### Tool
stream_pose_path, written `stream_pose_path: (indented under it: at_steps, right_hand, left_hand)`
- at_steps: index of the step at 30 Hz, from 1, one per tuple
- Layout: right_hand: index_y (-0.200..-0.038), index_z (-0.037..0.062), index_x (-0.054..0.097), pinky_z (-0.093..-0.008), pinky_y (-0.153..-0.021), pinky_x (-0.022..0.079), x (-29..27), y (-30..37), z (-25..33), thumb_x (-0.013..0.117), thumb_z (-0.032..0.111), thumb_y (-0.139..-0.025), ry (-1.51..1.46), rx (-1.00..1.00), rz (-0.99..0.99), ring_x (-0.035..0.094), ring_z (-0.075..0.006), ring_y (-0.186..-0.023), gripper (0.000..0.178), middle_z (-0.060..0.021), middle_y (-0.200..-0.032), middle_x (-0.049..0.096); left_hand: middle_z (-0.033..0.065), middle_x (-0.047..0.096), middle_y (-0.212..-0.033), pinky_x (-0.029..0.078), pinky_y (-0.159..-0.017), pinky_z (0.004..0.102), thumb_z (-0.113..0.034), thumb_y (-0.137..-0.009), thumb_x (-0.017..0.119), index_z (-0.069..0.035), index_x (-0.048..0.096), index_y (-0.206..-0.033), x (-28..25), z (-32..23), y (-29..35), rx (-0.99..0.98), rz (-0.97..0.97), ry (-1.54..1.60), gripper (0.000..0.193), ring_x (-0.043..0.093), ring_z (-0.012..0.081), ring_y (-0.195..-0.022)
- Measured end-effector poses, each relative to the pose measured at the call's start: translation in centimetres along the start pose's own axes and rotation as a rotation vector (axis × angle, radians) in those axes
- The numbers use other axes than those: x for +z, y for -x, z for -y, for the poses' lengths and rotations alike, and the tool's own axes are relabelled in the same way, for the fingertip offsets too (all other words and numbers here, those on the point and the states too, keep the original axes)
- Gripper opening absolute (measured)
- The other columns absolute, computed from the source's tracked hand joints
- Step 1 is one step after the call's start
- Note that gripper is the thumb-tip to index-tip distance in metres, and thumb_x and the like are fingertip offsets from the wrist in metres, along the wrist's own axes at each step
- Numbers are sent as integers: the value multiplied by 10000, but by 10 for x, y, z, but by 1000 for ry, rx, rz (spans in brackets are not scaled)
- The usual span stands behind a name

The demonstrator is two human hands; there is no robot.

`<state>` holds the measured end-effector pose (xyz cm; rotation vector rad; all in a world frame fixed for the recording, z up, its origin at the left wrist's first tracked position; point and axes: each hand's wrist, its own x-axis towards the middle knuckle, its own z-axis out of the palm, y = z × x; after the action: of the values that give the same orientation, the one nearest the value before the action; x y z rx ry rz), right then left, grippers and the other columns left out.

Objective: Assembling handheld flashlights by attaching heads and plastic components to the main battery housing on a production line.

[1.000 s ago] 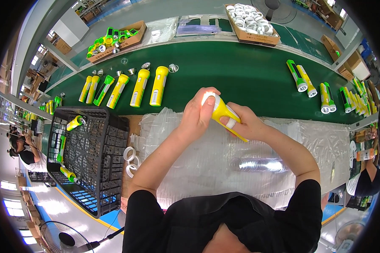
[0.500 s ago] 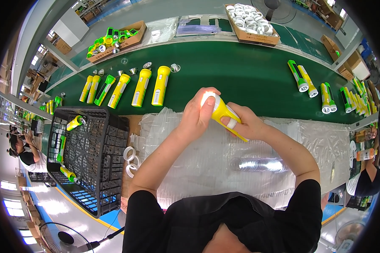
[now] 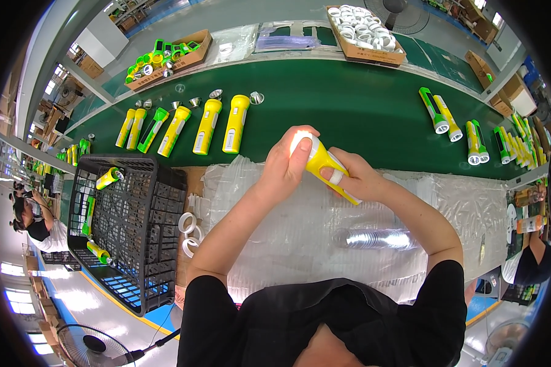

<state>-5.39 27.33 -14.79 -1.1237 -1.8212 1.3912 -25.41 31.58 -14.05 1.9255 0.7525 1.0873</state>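
A yellow flashlight (image 3: pixel 319 160) with a white collar is held between my two hands above the front edge of the green belt. My left hand (image 3: pixel 281 166) wraps round its head end, where bright light glows between the fingers. Around its body, lower right, my right hand (image 3: pixel 360 177) is closed, the thumb lying along the side; a white band circles that thumb. Below my right forearm lies a stack of shiny reflector cups (image 3: pixel 376 238) on the plastic-covered bench (image 3: pixel 300 244). Several white rings (image 3: pixel 188 222) are beside my left forearm.
On the green conveyor belt (image 3: pixel 337 92), flashlights (image 3: pixel 236 125) and loose reflectors stand left, more flashlights (image 3: pixel 433 111) right. A black crate (image 3: pixel 144 244) holds a few. Beyond the belt are boxes of green-yellow parts (image 3: pixel 193 58) and white rings (image 3: pixel 373 56). Co-workers sit at both sides.
The flashlights and reflectors on the belt have shifted slightly to the right. My hands keep their hold on the flashlight, nearly unmoved.
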Motion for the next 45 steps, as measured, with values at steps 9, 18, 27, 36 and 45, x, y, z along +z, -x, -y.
stream_pose_path:
  at_steps: [9, 18, 27, 36, 45]
  right_hand:
    - [-975, 65, 484, -266, -531, 472, 3, 1, -6, 536, 399, -986, -4, -44, -8, 594, -110, -580, 338, -35, -727, 577]
    - [-1005, 62, 478, -265, -572, 480, 1, -1, -5, 512, 412, -994, 11, -6, 9, 596, -104, -625, 352, -28, -752, 579]
    - [-964, 62, 503, -272, -509, 460, 7, -1, -11, 581, 414, -960, 46, -130, -81, 582, -120, -538, 360, -37, -682, 576]
    - [-967, 61, 505, -269, -495, 449, 7, -1, -15, 573, 418, -964, -6, -107, -76, 567, -111, -522, 363, -25, -668, 561]
    - [-975, 61, 508, -271, -522, 461, 4, 0, -13, 570, 421, -967, 5, -115, -41, 591, -113, -569, 365, -28, -722, 574]
  left_hand:
    - [126, 593, -929, 474, -783, 339, -354, -1046, 359, -45, 547, -1125, -1, -1, 3, -9, 20, 2, 371, 596, 261, -849]
    - [127, 587, -937, 470, -793, 338, -424, -1045, 321, -38, 546, -1135, 0, 4, 2, -6, 6, -3, 456, 590, 263, -861]
    - [108, 570, -989, 447, -817, 312, -513, -1033, 271, -24, 542, -1180, -1, 8, 6, 66, 12, 87, 578, 557, 213, -892]
    - [71, 597, -1030, 439, -836, 275, -522, -1035, 173, -40, 529, -1238, -1, 9, 7, 28, 23, 64, 633, 566, 150, -933]
    - [71, 598, -1024, 441, -838, 276, -507, -1042, 175, -41, 534, -1211, -1, 9, 7, 36, 39, 53, 613, 569, 146, -938]
